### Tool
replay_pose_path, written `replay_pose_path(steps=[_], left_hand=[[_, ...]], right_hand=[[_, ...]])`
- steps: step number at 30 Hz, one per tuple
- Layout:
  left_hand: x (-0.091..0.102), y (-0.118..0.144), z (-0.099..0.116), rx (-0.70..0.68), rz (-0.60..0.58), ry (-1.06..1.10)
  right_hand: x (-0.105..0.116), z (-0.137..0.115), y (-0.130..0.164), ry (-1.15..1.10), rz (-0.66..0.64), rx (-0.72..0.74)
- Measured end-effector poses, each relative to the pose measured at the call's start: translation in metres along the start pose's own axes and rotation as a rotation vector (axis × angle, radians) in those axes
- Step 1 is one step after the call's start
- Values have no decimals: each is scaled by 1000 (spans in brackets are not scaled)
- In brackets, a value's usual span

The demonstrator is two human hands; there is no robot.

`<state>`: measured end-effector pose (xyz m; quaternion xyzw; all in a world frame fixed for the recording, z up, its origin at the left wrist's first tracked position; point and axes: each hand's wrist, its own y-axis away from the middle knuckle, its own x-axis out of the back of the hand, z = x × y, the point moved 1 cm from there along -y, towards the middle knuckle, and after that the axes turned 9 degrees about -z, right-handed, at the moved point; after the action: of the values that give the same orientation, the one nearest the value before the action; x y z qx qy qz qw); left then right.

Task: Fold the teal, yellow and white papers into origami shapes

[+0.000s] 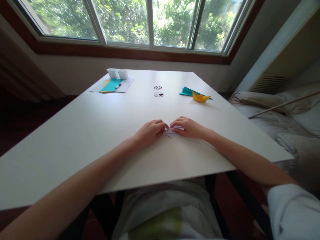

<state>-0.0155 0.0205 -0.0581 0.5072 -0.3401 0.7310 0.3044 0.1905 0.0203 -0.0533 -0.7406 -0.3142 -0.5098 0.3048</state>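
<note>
A small folded piece of white paper (pixel 170 130) lies on the white table (pixel 100 133) in front of me. My left hand (pixel 150 131) pinches its left side with the fingertips. My right hand (pixel 188 127) presses and grips its right side. Both hands rest on the tabletop and cover most of the paper, so its shape is hard to make out.
A yellow paper boat (pixel 200 97) sits on a teal sheet (pixel 188 91) at the far right. At the far left lie teal and white sheets (pixel 113 85) with a pen (pixel 119 84) and a white box (pixel 117 73). Two round cable holes (pixel 158 91) mark the table's middle. A bed (pixel 287 120) stands to the right.
</note>
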Motion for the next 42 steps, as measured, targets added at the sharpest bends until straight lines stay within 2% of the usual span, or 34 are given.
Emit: replay_pose_path(steps=[11,21,28,33,42], left_hand=[[5,5,1,-101,-83,-40],[5,6,5,-101,-157,-194],[8,9,11,-91,-176,-312],[12,9,15,-65,-194,-382],[19,12,8,-59,-273,-301]], right_hand=[[-1,-3,-2,-51,22,-128],[-3,-2,-1,-41,13,-117],[-6,-1,-4,-10,12,-162],[-3,9,-3,-95,-53,-98],[3,15,1,-134,-131,-48]])
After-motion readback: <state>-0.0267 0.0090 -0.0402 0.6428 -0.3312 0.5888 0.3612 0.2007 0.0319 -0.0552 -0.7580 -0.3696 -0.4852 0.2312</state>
